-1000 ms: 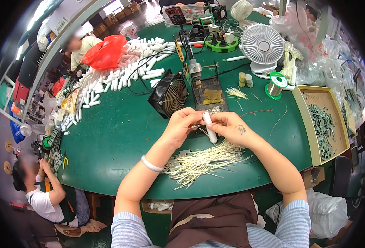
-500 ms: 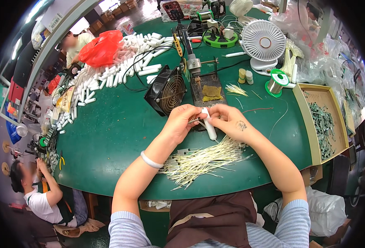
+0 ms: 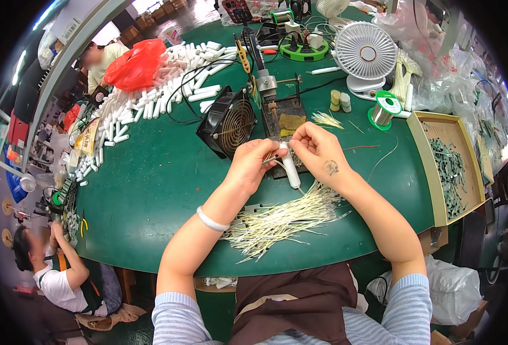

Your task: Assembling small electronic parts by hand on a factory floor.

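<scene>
Because the smooth, white plastic tube (image 3: 290,171) seems to be held only near its top end, it could twist or slip if the fingers press too lightly. The left hand (image 3: 250,165) is closed in a pinch at that top end, with thin pale wires by its fingers. The right hand (image 3: 323,156) is curled at the other side, its thumb and finger close together near the tube's top; I cannot tell if it grips anything small. The tube slants down in front of the person, over the green bench (image 3: 150,215). I cannot tell if its low end touches anything.

A thin wire pokes out of that low end, near the messy heap of pale yellow wires (image 3: 282,221). If the tube dips, the wire could snag in the heap and get a tug. A hard pull might bend or break a thin wire by the left hand, too.

Just past the hands is the dark metal stand (image 3: 282,164) with a yellow sponge (image 3: 292,123) on it. The long metal tool (image 3: 270,92) is above it. If that tool is hot, which I can't see, a hand reaching too far could get burned.
</scene>
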A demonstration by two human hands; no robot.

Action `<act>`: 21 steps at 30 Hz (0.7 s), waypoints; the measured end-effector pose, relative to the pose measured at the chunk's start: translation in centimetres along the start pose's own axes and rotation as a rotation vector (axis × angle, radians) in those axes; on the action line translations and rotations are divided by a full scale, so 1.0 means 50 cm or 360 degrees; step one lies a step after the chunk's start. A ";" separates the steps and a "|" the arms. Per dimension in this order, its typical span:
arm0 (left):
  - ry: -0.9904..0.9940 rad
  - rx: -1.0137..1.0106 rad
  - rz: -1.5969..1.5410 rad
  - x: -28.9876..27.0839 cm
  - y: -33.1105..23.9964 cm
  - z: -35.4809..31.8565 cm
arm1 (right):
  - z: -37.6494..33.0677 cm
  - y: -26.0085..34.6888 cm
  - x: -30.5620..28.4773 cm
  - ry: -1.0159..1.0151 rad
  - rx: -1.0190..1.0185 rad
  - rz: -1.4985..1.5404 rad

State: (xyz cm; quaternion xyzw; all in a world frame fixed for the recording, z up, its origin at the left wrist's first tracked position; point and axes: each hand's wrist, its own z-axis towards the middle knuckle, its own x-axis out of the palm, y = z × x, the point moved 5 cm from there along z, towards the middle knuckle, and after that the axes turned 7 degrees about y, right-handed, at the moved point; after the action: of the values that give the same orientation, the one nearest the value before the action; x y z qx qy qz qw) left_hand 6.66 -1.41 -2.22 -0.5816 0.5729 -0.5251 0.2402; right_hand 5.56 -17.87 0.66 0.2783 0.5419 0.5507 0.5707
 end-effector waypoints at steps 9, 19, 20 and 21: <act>-0.0013 0.0051 0.0033 -0.003 -0.007 0.000 | 0.005 -0.001 0.004 -0.0070 -0.0030 0.0031; -0.0026 0.0066 0.0038 -0.002 -0.008 0.000 | 0.005 0.000 0.006 -0.0056 0.0027 0.0112; -0.0027 0.0057 0.0023 -0.004 -0.007 0.000 | 0.005 -0.001 0.008 -0.0051 0.0026 0.0116; -0.0024 0.0056 0.0022 -0.004 -0.007 -0.001 | 0.005 -0.005 0.007 -0.0045 0.0050 0.0169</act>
State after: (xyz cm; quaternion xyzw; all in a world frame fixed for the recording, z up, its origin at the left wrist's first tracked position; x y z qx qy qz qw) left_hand 6.81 -1.13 -1.96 -0.5772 0.5658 -0.5290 0.2585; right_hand 5.78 -17.53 0.39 0.3234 0.5267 0.5678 0.5438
